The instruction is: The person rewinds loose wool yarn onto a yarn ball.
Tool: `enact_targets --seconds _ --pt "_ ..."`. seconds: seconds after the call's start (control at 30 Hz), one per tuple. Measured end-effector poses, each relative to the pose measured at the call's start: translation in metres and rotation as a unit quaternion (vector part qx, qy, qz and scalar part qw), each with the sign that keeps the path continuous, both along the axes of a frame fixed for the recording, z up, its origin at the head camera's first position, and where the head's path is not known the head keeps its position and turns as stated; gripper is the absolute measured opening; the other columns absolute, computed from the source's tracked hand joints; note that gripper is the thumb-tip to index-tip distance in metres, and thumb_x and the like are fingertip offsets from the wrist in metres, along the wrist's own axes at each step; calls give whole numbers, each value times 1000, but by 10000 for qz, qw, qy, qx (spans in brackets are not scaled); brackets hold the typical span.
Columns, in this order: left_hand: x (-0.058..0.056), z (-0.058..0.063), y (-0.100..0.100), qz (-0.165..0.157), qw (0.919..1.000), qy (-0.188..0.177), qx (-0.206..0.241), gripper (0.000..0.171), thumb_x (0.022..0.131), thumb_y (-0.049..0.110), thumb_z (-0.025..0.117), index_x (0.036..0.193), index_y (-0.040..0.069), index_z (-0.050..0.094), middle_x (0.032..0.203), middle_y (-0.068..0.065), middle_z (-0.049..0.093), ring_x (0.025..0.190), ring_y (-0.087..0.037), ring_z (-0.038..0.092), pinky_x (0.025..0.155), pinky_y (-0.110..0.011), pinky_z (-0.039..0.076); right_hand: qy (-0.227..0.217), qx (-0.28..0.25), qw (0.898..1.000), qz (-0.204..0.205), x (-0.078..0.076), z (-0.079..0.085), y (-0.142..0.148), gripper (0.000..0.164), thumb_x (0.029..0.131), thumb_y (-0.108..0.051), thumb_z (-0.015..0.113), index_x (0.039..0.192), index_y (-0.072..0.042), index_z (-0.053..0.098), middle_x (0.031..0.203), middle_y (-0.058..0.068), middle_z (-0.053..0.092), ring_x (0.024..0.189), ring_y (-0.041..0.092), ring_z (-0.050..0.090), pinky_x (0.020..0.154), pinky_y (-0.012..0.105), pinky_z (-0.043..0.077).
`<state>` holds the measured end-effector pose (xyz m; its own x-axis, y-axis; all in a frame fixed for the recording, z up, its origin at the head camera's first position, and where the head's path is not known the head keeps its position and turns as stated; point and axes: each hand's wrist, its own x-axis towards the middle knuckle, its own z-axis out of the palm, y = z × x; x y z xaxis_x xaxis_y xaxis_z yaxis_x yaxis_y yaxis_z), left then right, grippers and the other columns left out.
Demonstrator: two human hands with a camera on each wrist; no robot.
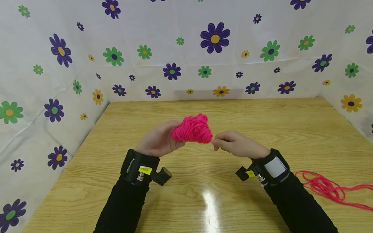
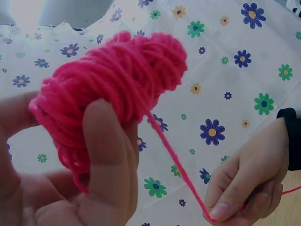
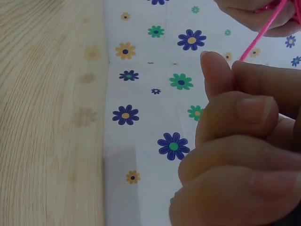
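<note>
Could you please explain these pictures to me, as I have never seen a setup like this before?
Certainly. There is no robot here: a person in black sleeves works with two bare hands. The widest picture comes from a camera worn on the head, looking forward and down. The other two come from cameras worn on the wrists, each looking at its own hand's work.

The left hand holds a wound bundle of bright pink yarn above the wooden table. The right hand pinches a yarn strand that runs from that bundle. On the table, to the person's right, lies a loose tangle of pink yarn. Behind it all hangs a white cloth printed with flowers.
</note>
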<state>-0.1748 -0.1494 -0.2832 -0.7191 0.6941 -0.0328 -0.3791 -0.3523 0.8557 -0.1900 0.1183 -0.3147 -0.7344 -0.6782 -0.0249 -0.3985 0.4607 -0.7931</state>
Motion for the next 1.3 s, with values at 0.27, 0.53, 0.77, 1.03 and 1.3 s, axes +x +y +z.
enact_targets --seconds 0.27,0.53,0.77,1.03,1.3 --pt "-2 -3 4 -830 9837 1002 -1245 59 80 49 81 114 3 63 92 1 65 77 -6 62 69 -16 52 93 -155 9994 -291 -5 -3 5 27 106 -14 46 90 0 63 76 2 48 66 16 36 63 30 35" --pt "2 1 15 -981 9398 1784 -2746 53 95 29 65 126 -11 49 104 -2 62 86 -12 61 76 -22 54 203 -124 9972 -710 -5 1 6 26 106 -17 47 91 -1 62 68 0 36 58 14 32 54 26 28" --pt "3 -1 20 -968 9094 2226 -3378 23 98 8 56 117 -5 56 101 -5 62 83 -14 58 72 -24 53 142 -321 9953 -907 -3 6 10 24 106 -16 48 97 1 62 66 0 35 55 14 32 52 25 28" --pt "-2 -9 23 -771 8773 2314 -4134 25 98 15 60 117 -2 60 105 -11 65 83 -14 61 74 -28 56 8 -493 9937 -1008 0 10 9 22 106 -14 47 100 3 60 64 -1 34 51 10 31 50 23 28" --pt "-7 -17 23 -210 8555 2227 -4669 32 98 19 61 120 -4 59 110 -15 65 90 -20 63 81 -30 57 111 -571 9939 -932 6 16 9 20 105 -14 49 101 2 60 66 0 35 52 12 31 51 25 28"
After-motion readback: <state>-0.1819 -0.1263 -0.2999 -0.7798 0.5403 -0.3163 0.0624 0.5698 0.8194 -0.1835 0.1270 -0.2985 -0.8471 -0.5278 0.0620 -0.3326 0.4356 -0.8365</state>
